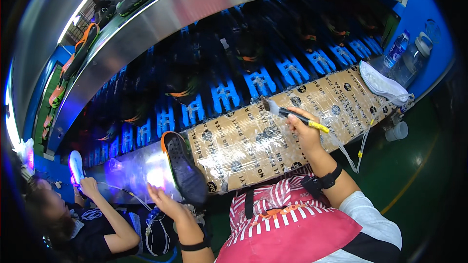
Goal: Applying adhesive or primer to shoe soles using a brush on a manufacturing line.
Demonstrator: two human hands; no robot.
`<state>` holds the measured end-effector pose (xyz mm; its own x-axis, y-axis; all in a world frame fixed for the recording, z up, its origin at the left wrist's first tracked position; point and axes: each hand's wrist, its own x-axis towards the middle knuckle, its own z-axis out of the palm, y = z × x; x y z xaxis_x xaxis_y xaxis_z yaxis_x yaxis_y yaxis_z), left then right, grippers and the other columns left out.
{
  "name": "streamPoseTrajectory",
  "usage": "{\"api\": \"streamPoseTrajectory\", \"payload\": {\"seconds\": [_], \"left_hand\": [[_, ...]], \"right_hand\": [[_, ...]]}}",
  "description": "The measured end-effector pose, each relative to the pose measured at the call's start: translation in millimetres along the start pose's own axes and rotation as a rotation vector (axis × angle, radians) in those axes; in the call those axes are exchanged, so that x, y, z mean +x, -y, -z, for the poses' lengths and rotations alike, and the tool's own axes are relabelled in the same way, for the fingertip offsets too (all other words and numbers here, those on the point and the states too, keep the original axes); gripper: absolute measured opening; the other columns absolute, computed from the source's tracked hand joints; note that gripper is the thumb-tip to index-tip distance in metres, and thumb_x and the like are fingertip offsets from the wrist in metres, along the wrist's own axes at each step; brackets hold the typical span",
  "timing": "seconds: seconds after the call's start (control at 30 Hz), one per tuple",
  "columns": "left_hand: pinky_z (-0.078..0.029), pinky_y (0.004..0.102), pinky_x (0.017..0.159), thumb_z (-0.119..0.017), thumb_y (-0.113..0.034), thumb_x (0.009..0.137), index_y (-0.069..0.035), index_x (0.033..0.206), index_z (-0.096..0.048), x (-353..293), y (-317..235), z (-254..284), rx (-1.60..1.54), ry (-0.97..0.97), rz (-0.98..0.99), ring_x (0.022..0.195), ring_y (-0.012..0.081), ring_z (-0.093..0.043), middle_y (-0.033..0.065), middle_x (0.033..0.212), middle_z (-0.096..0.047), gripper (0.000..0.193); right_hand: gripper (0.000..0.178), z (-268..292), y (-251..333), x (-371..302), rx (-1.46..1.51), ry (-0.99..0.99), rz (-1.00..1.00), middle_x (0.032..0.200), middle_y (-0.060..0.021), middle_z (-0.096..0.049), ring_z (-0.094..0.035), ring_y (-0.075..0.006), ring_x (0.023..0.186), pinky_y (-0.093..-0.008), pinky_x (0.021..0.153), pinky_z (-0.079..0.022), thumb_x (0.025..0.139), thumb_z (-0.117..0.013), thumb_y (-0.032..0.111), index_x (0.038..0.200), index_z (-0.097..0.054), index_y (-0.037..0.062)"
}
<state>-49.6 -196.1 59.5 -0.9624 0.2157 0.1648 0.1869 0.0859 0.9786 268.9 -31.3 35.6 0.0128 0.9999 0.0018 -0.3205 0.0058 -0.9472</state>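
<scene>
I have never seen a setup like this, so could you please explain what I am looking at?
There is no robot here: these are a person's bare hands, seen from a wide fisheye camera worn on the head and looking down, which is why straight edges bend. The right hand holds a brush with a black and yellow handle. The left hand is open beside a dark shoe with an orange edge; I cannot tell whether they touch. The bench has a printed brown covering, with white shoe-shaped pieces at its right end. Beyond it run blue holders.
</scene>
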Motion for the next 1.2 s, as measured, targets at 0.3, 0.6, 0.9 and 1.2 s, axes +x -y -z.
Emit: {"api": "streamPoseTrajectory", "payload": {"seconds": [0.3,0.6,0.9,1.2], "left_hand": [[-0.046,0.0380,0.077,-0.050,-0.014,0.084,-0.003,0.098,-0.059,-77,-206,-29,-0.588,1.397,-1.188,0.084,0.0251,-0.059,0.0180,0.097,-0.059,0.020],[-0.040,0.0368,0.088,-0.049,-0.034,0.089,-0.014,0.092,-0.065,-64,-266,-14,-0.414,1.582,-1.325,0.090,0.0118,-0.059,-0.0031,0.098,-0.062,0.026],[-0.037,0.0292,0.091,-0.045,-0.009,0.080,0.002,0.122,-0.049,213,-261,-86,0.079,0.437,-0.769,0.108,0.0185,-0.051,0.0123,0.118,-0.055,0.044],[-0.041,0.0378,0.089,-0.058,-0.025,0.078,-0.006,0.133,-0.034,500,-248,-81,1.050,-0.011,-0.858,0.104,0.0365,-0.053,0.0242,0.103,-0.059,0.063]], "right_hand": [[0.031,14,-43,27,0.343,-0.024,-0.056,0.074,-0.0072,-0.060,-0.051,-0.0067,0.056,-0.0171,0.047,-0.038,0.083,-0.060,0.011,0.109,-0.054,-0.0044],[0.029,26,-52,28,0.472,-0.037,-0.095,0.074,-0.0077,-0.059,-0.051,-0.0088,0.056,-0.0186,0.047,-0.038,0.082,-0.061,0.009,0.108,-0.054,-0.0034],[0.031,30,-49,24,0.541,-0.040,-0.111,0.076,-0.0092,-0.058,-0.051,-0.0108,0.059,-0.0199,0.050,-0.038,0.082,-0.059,0.010,0.109,-0.051,-0.0042],[0.034,16,-51,34,0.510,-0.030,-0.121,0.075,-0.0093,-0.057,-0.050,-0.0118,0.059,-0.0205,0.051,-0.040,0.079,-0.062,0.012,0.107,-0.052,-0.0044]]}}
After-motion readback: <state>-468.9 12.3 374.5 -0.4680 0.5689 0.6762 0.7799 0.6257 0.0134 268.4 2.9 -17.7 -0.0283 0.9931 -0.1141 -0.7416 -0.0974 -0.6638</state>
